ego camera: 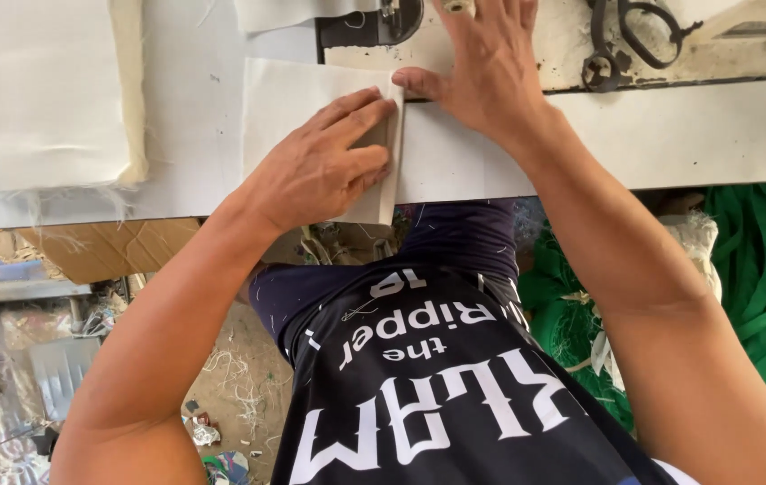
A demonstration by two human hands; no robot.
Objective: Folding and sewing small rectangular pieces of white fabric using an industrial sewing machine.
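Left hand (329, 157) flat, fingers spread, pressing folded white cloth (311, 99) at desk (670, 135) edge; right hand (482, 67) open, flat beside fold; cloth stack (41, 90) far left.

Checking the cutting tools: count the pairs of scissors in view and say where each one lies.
1. The black scissors lie on the worn machine bed at the top right, just beyond the right hand. More could be hidden outside the frame.
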